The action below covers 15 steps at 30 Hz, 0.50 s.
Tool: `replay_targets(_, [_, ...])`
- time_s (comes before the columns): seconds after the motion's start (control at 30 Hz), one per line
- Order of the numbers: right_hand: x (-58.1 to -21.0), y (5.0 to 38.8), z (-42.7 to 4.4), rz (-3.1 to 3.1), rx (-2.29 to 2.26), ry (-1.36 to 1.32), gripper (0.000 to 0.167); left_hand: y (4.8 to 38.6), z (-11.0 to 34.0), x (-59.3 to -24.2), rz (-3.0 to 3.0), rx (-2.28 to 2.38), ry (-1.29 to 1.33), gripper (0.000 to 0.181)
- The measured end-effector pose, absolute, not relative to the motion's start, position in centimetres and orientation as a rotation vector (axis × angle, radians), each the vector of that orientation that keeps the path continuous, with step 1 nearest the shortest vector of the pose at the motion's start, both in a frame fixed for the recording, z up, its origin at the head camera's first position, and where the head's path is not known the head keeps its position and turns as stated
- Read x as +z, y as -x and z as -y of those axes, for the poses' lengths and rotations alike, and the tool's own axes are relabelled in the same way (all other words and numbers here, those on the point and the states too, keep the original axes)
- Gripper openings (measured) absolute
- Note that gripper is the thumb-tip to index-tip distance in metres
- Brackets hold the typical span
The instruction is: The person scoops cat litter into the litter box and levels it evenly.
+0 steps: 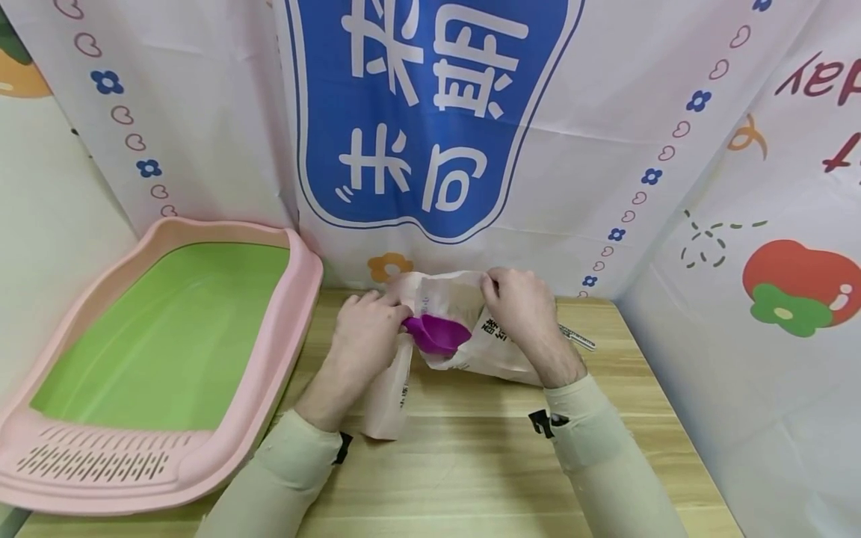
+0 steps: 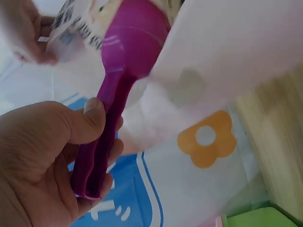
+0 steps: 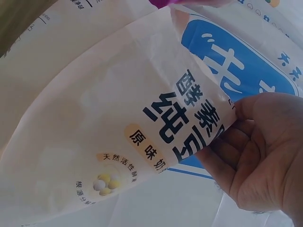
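Left grip (image 1: 366,323) round scoop (image 1: 439,335); pink tray (image 1: 306,265) near

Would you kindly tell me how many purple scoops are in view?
1: the purple scoop is in the person's left grip, at the opening of the white bag. Any others inside the bag would be hidden.

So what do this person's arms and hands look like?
The left hand and right hand wear no gloves. The left sleeve and right sleeve are long, plain and pale greenish-grey. A small black fitting shows by the left wrist, another by the right; their purpose is unclear.
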State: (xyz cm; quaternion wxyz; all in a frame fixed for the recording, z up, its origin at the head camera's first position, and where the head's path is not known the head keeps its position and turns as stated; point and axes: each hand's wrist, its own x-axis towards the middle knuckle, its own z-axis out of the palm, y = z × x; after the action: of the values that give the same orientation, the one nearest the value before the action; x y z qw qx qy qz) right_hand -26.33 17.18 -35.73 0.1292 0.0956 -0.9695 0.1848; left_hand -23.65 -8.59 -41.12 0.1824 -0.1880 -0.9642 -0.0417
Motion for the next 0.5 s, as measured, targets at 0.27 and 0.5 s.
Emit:
replay_targets(0.27, [-35.7,26.3,-17.5,2.808,0.532,-0.295,0.039,23.8,7.6,-41.7,2.743,-0.143,0.626,0.022])
replay_targets(0.5, [-35.6,26.2,-17.5,2.825,0.535,-0.308,0.039,23.7,7.0,-41.7,2.742,-0.087,0.668,0.020])
